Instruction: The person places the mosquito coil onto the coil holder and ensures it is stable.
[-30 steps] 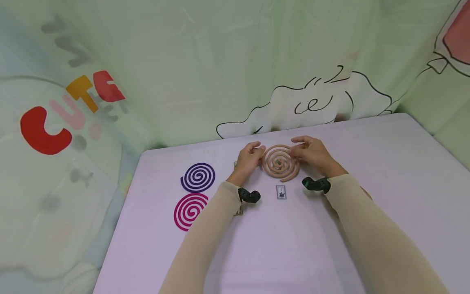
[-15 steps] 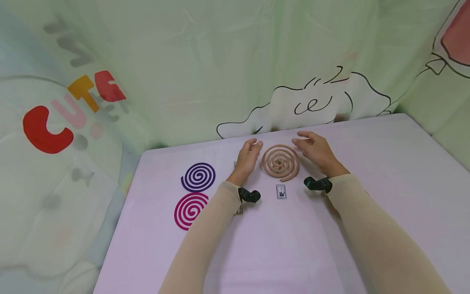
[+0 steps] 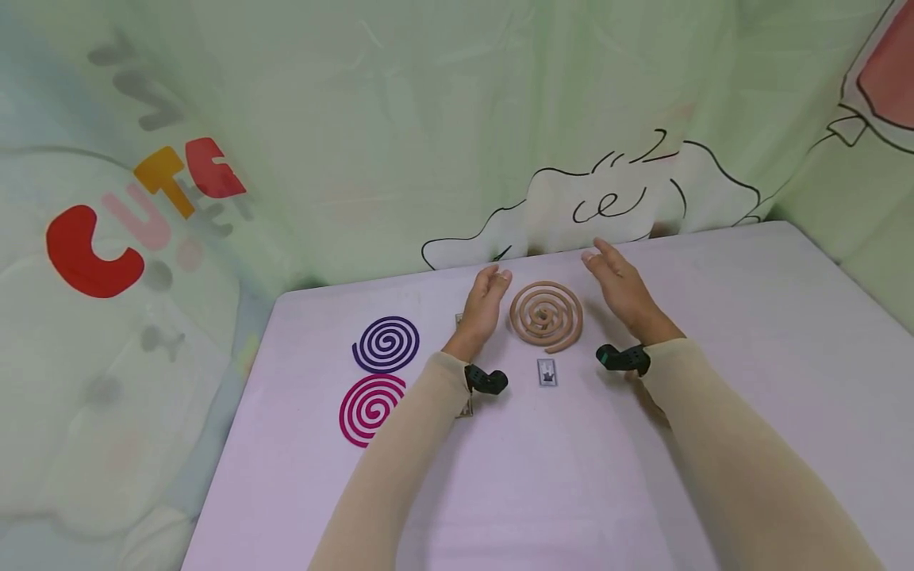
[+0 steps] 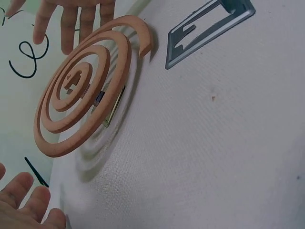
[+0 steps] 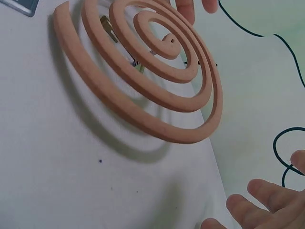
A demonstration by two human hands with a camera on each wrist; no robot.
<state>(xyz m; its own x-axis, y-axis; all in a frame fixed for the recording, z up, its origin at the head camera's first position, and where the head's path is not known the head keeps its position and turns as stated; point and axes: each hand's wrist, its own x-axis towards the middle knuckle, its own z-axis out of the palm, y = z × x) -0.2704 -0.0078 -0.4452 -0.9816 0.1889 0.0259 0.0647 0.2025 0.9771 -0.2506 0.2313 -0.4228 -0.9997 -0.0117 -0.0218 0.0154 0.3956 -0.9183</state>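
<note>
A brown mosquito coil (image 3: 543,316) sits level above the table near its back edge, casting a shadow underneath. Through its rings, parts of a small metal stand (image 4: 113,107) show below it. My left hand (image 3: 481,309) is beside the coil's left side, fingers extended and apart from it. To the right, my right hand (image 3: 628,297) is held away from the coil with straight fingers. Both hands hold nothing. In front of the coil lies a flat metal stand (image 3: 547,373) with a cut-out. The right wrist view shows the brown coil's outer ring (image 5: 143,119) close up.
At left lie a purple coil (image 3: 386,344) and a pink coil (image 3: 373,410), the pink one partly behind my left sleeve. Another metal piece (image 3: 466,408) peeks out beside that sleeve. A printed curtain (image 3: 443,119) hangs behind the table (image 3: 571,492).
Both hands have let go of the brown coil's edges and drawn apart. The right hand has moved outward and its fingers have straightened. The coil stays in place.
</note>
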